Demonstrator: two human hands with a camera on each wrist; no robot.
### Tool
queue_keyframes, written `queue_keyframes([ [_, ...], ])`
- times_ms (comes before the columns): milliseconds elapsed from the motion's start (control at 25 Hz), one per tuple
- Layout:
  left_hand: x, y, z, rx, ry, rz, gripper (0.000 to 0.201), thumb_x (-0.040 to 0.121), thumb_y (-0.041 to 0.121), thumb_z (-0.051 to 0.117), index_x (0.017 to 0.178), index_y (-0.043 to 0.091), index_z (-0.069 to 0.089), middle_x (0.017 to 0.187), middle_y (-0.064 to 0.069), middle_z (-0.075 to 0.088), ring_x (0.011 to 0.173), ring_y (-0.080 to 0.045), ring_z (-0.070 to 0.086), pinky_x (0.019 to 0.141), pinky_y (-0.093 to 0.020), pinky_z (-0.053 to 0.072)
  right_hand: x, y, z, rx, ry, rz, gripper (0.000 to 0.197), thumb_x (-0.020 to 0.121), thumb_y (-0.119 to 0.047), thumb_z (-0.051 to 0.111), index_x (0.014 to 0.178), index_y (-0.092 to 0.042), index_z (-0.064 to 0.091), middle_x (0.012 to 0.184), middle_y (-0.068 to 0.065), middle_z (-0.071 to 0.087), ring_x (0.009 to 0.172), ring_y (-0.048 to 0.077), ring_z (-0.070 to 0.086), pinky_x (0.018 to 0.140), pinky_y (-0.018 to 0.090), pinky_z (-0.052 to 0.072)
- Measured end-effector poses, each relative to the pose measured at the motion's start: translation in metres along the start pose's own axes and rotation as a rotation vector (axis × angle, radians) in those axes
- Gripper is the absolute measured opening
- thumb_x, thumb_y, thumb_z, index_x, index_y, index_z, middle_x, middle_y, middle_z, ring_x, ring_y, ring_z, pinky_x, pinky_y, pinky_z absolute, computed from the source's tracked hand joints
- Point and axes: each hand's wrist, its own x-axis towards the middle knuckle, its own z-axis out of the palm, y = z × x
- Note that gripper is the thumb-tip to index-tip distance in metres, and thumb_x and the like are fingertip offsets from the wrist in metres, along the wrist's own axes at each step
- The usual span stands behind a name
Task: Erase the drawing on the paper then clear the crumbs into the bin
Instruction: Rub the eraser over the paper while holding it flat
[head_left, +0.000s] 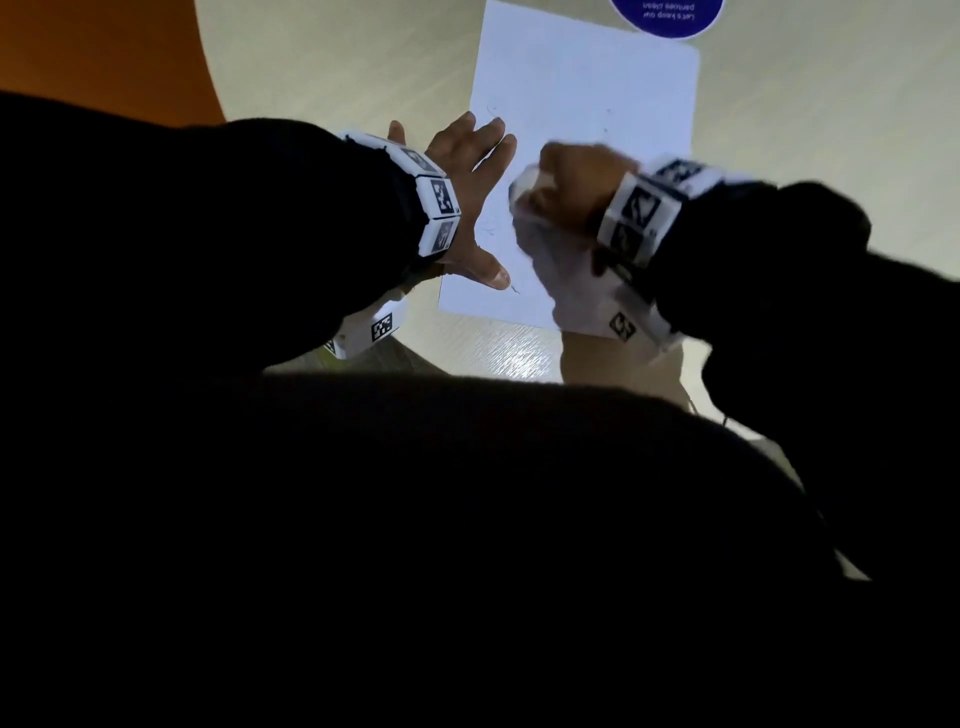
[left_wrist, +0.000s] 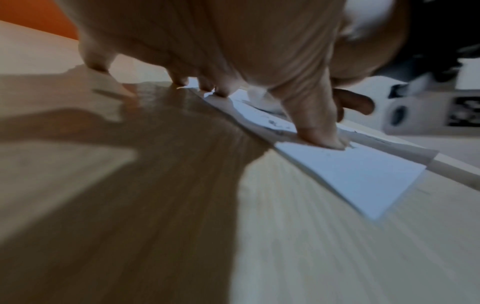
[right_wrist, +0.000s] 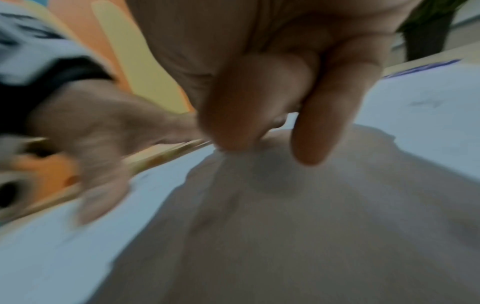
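The left hand (head_left: 460, 171) lay spread flat, fingers straight, pressing the white paper sheet (head_left: 587, 130) onto the pale wooden worktop (head_left: 337, 67); the right hand (head_left: 576, 179) was curled, its contents too blurred to tell.

White paper (head_left: 587, 156), pale wood-grain table (head_left: 831, 130), blue sticker (head_left: 667, 15), blk sleeves (head_left: 234, 234)

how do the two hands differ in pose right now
The left hand is spread flat, with its fingertips pressing the paper down at its left edge; the right hand is curled into a pinch over the middle of the sheet. The left hand looks sharp and steady, the right hand blurred. What the right hand pinches is too blurred to tell. Both are over the paper and wear white tagged wrist bands.
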Motion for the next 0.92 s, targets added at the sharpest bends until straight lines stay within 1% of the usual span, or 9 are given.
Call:
queue_keyframes([
  [120, 0.001, 0.002, -0.002, 0.009, -0.014, -0.019, 0.131, 0.059, 0.084, 0.058, 0.152, 0.023, -0.011, 0.16, 0.005, -0.016, 0.147, -0.017, -0.014, 0.108, -0.069, 0.0, 0.009, 0.004, -0.01, 0.01, 0.045, 0.017, 0.035, 0.091, -0.033, 0.049, 0.115, -0.007, 0.053, 0.114, 0.013, 0.06, 0.105, 0.03, 0.057, 0.079, 0.032, 0.038],
  [240, 0.0, 0.003, -0.002, -0.002, -0.003, -0.013, 0.134, 0.055, 0.086, 0.059, 0.153, 0.022, -0.007, 0.161, 0.004, -0.013, 0.147, -0.018, -0.012, 0.106, -0.072, 0.003, -0.022, -0.008, 0.02, -0.045, 0.037, -0.097, 0.03, 0.092, -0.029, 0.049, 0.11, -0.007, 0.054, 0.097, 0.009, 0.058, 0.099, 0.028, 0.057, 0.07, 0.03, 0.034],
  [320, 0.0, 0.003, -0.002, 0.002, -0.001, -0.012, 0.134, 0.056, 0.085, 0.059, 0.153, 0.022, -0.008, 0.161, 0.004, -0.013, 0.147, -0.019, -0.012, 0.105, -0.072, 0.002, -0.012, -0.008, 0.009, -0.056, -0.055, -0.094, 0.034, 0.094, -0.032, 0.05, 0.116, -0.006, 0.054, 0.107, 0.012, 0.059, 0.104, 0.029, 0.056, 0.074, 0.032, 0.036],
  [400, 0.002, 0.003, -0.003, 0.005, -0.011, -0.009, 0.134, 0.056, 0.086, 0.057, 0.152, 0.022, -0.01, 0.16, 0.004, -0.014, 0.147, -0.019, -0.013, 0.106, -0.071, 0.001, 0.006, -0.002, -0.007, -0.01, -0.033, -0.039, 0.039, 0.093, -0.036, 0.05, 0.118, -0.007, 0.053, 0.118, 0.015, 0.059, 0.108, 0.031, 0.055, 0.078, 0.032, 0.036],
  [560, 0.0, 0.003, -0.001, 0.003, 0.002, -0.016, 0.136, 0.053, 0.088, 0.057, 0.153, 0.022, -0.007, 0.161, 0.004, -0.012, 0.147, -0.019, -0.011, 0.106, -0.072, 0.002, -0.015, -0.008, 0.018, -0.053, 0.097, -0.061, 0.028, 0.092, -0.029, 0.048, 0.107, -0.007, 0.054, 0.096, 0.01, 0.059, 0.096, 0.029, 0.058, 0.068, 0.03, 0.032],
  [600, -0.001, 0.004, -0.001, 0.0, 0.004, -0.016, 0.136, 0.052, 0.088, 0.057, 0.153, 0.022, -0.006, 0.161, 0.004, -0.011, 0.147, -0.02, -0.01, 0.106, -0.072, 0.003, -0.022, -0.01, 0.022, -0.059, 0.055, -0.104, 0.027, 0.092, -0.028, 0.049, 0.108, -0.007, 0.055, 0.095, 0.011, 0.058, 0.096, 0.029, 0.058, 0.068, 0.03, 0.033],
  [680, -0.003, 0.005, -0.005, 0.017, -0.017, -0.021, 0.133, 0.058, 0.082, 0.062, 0.153, 0.021, -0.008, 0.161, 0.003, -0.012, 0.147, -0.02, -0.011, 0.106, -0.071, 0.003, -0.009, -0.008, 0.007, -0.07, -0.058, -0.09, 0.032, 0.093, -0.031, 0.051, 0.115, -0.007, 0.055, 0.11, 0.014, 0.06, 0.105, 0.031, 0.057, 0.075, 0.032, 0.037],
  [760, -0.003, 0.008, -0.01, 0.019, -0.042, -0.022, 0.13, 0.062, 0.078, 0.063, 0.153, 0.02, -0.01, 0.16, 0.002, -0.014, 0.147, -0.02, -0.013, 0.107, -0.068, 0.002, 0.008, -0.003, -0.013, -0.02, -0.028, -0.027, 0.039, 0.092, -0.037, 0.051, 0.118, -0.008, 0.053, 0.118, 0.014, 0.059, 0.108, 0.032, 0.056, 0.08, 0.033, 0.039],
  [920, -0.006, 0.009, -0.01, 0.019, -0.019, -0.032, 0.129, 0.063, 0.075, 0.066, 0.153, 0.019, -0.007, 0.161, 0.001, -0.012, 0.147, -0.02, -0.011, 0.108, -0.067, 0.003, -0.019, -0.007, 0.014, -0.054, -0.002, -0.068, 0.029, 0.093, -0.031, 0.05, 0.111, -0.008, 0.055, 0.106, 0.013, 0.061, 0.101, 0.031, 0.058, 0.073, 0.031, 0.036],
])
